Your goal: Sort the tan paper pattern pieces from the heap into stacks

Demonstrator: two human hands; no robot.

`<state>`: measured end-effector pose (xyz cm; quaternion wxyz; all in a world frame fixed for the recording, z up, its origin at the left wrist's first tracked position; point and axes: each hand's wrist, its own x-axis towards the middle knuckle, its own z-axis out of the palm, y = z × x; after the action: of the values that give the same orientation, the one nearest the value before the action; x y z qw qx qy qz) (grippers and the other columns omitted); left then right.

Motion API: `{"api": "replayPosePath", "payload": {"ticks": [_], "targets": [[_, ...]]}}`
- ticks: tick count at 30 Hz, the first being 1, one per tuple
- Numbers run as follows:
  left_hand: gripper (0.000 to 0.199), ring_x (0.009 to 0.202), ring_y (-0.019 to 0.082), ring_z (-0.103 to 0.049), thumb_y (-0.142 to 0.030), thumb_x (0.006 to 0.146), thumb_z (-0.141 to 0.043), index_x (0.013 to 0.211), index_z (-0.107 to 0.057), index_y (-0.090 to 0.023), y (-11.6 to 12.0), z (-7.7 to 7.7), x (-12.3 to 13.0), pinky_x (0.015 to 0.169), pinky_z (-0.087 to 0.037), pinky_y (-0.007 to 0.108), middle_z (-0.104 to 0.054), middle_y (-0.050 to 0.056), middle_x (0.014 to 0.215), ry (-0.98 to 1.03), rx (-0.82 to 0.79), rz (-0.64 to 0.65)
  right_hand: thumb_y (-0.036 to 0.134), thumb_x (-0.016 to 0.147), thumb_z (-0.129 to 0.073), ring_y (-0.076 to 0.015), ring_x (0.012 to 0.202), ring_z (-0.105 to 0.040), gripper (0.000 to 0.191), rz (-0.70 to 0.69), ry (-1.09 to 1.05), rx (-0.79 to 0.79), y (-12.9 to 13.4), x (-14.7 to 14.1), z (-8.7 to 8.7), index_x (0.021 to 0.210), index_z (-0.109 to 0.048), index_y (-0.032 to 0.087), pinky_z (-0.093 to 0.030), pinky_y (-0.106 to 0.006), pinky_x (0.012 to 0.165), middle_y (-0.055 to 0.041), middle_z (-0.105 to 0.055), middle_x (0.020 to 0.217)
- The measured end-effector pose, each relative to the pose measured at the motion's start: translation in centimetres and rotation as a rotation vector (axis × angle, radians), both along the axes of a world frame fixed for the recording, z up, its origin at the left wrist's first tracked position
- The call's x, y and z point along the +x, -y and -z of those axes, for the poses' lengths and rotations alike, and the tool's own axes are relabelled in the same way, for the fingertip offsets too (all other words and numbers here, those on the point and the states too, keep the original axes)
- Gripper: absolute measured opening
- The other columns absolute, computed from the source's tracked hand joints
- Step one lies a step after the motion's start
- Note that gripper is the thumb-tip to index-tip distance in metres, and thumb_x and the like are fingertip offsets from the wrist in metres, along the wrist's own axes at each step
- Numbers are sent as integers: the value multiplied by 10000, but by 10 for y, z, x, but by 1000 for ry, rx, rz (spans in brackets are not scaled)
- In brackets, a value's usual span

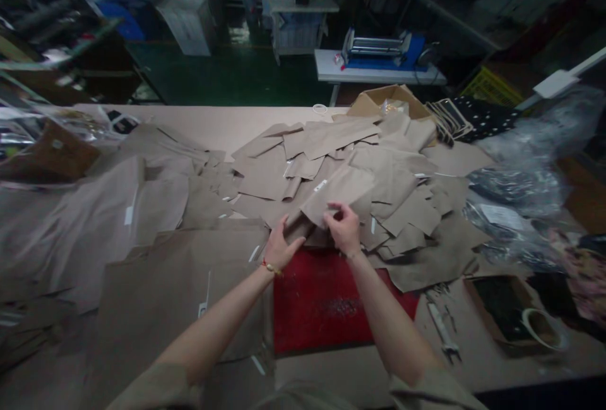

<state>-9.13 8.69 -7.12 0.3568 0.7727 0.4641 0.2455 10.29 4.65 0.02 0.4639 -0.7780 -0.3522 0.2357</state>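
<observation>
Right hand [343, 230] curled, fingertips pinching the edge of a tan cut panel [334, 186] with a white tag. Left hand [283, 247] open, fingers spread on the panels just beside it. Panel lies on a loose pile of tan panels [402, 208] on the worktop [269, 121], above a red mat [326, 303]. Pinching one edge only limits dragging neighbouring pieces.

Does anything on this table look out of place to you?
The tan fabric pieces lie in a jumbled heap at odd angles, spilling onto the red mat, unlike the flatter panels to the left.
</observation>
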Motion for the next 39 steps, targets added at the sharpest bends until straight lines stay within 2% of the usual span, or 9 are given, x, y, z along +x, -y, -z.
{"api": "replayPosePath", "payload": {"ticks": [3, 7, 12, 19, 26, 29, 32, 36, 39], "targets": [[1069, 1513, 363, -298, -448, 684, -837, 1585, -333, -171, 35, -27, -27, 1207, -311, 534, -327, 197, 1623, -83, 186, 204, 313, 796, -627, -114, 639, -555, 278, -168, -96, 130, 97, -67, -17, 977, -743, 137, -448, -213, 604, -34, -683, 819], [1038, 1490, 379, -334, -591, 624, -865, 1525, -471, -256, 86, -34, -65, 1202, -302, 553, -347, 164, 1622, -179, 79, 566, 257, 735, -625, -83, 512, -457, 170, -88, -239, 161, 208, -106, -19, 828, -722, 153, -348, -191, 477, -6, -607, 678], [738, 1480, 297, -371, -524, 876, -685, 1476, -507, -133, 102, -1, -88, 1213, -311, 441, -389, 196, 1590, -288, -170, 264, 286, 563, -658, -84, 497, -429, 222, 312, -502, 207, 301, -80, -13, 745, -614, 167, -316, -187, 448, 14, -531, 618], [666, 1283, 349, -500, -568, 809, -740, 1348, -618, -198, 137, 4, -37, 1111, -346, 549, -586, 163, 1385, -577, -24, 167, 317, 483, -694, -85, 458, -402, 378, 422, -585, 78, 369, -63, -10, 818, -596, 172, -289, -190, 427, 39, -495, 587], [317, 946, 216, -669, -400, 1033, -446, 1146, -694, -237, 177, -39, -23, 790, -476, 309, -717, 79, 1039, -405, -62, 271, 343, 578, -706, -142, 650, -557, 342, 368, -324, 141, 396, -55, 3, 864, -654, 163, -427, -237, 566, -32, -610, 779], [303, 880, 208, -685, -407, 1021, -460, 1138, -671, -224, 174, -65, -82, 785, -476, 294, -728, 68, 943, -207, -67, 131, 329, 660, -710, -179, 845, -609, 346, 253, -201, 216, 383, -74, -1, 968, -690, 173, -488, -271, 710, -66, -643, 953], [296, 841, 180, -670, -399, 994, -461, 1070, -659, -193, 156, -85, -192, 761, -483, 266, -723, 63, 931, -27, -74, -132, 337, 794, -662, -216, 1156, -576, 567, 29, -188, 288, 342, -128, -5, 1346, -592, 231, -495, -331, 939, -90, -579, 1301], [361, 863, 202, -658, -459, 921, -476, 1066, -646, -175, 137, -92, -372, 801, -503, 301, -711, 65, 941, -155, -19, -439, 462, 920, -573, -318, 1493, -288, 898, -606, -3, 206, 268, -243, 12, 1647, -133, 171, -306, -517, 1199, -184, -269, 1616], [435, 922, 259, -666, -505, 888, -468, 1108, -646, -174, 140, -78, -485, 837, -518, 374, -711, 94, 1003, -431, 19, -636, 564, 863, -649, -401, 1462, -313, 1053, -1155, 204, -137, 224, -320, 45, 1647, -117, 104, -219, -675, 1180, -256, -333, 1571]]}}
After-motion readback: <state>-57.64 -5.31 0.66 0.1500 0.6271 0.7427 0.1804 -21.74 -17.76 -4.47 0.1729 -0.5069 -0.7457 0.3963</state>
